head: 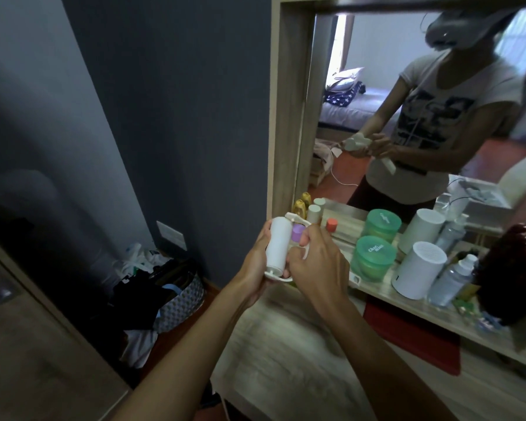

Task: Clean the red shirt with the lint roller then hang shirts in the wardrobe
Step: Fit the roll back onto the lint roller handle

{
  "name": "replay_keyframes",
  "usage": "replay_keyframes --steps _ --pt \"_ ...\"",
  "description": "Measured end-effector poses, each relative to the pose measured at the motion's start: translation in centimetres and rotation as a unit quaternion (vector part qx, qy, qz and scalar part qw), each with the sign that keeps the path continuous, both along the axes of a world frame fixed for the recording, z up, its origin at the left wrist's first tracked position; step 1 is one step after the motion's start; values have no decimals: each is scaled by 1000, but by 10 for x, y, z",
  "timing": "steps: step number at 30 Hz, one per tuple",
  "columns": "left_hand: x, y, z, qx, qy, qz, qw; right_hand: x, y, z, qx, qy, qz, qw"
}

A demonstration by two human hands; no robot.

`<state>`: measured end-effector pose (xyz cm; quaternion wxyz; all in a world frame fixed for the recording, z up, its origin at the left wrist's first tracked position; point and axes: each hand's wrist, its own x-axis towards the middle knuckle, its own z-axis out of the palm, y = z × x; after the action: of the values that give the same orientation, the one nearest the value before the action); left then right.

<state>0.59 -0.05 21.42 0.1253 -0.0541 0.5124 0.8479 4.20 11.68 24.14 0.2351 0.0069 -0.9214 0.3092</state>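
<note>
Dark blue-grey wall [170, 117] fills the left and middle of the view, with a wood-framed mirror [407, 95] to its right reflecting the person and a bed behind. Below the mirror runs a pale wood dressing table [286, 344] whose shelf carries a crowd of toiletries. On the floor at the foot of the wall sits a patterned laundry basket [182, 302] heaped with dark clothes.

On the shelf, from big to small: a dark red bag [510, 275] at the far right, a white cylindrical speaker [419, 270], a stack of green tubs [374, 258], a clear spray bottle [454, 278], and at the back 2 gold-capped bottles [301, 205].

Both forearms reach up from the bottom edge and meet in front of the shelf's left end. The lint roller [278, 244] stands nearly upright between the 2 hands, its white roll uppermost in the grasp. The left hand [257, 262] wraps its fingers round the roll from the left side. The right hand [319, 262] is curled on the roller's white frame on the right, fingers bent over it. A purple cap [298, 233] shows just behind the roller, between the hands.
</note>
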Motion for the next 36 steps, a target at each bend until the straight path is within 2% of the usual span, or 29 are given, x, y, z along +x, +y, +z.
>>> replay_keyframes --steps 7,9,13,15,18,24,29,36 --pt "4 5 6 -70 30 25 997 -3 0 -1 -11 -25 -13 1000" --pt "4 1 3 -94 39 41 994 -3 0 -1 -19 -37 37 998" --pt "6 -2 -4 -138 60 47 988 -18 8 -1 -128 -66 166 975" --pt "6 0 -8 -145 68 44 986 -24 12 -3 -118 -77 187 972" --pt "8 1 -7 -161 92 24 982 -32 17 -4 -138 -71 175 972" --pt "6 0 16 -242 122 -36 962 -40 16 1 -163 -8 89 983" --pt "10 2 21 -296 171 -60 938 -44 17 2 -176 -38 91 979" --pt "13 -1 11 -325 165 -94 926 -38 20 1 -161 -81 123 976"
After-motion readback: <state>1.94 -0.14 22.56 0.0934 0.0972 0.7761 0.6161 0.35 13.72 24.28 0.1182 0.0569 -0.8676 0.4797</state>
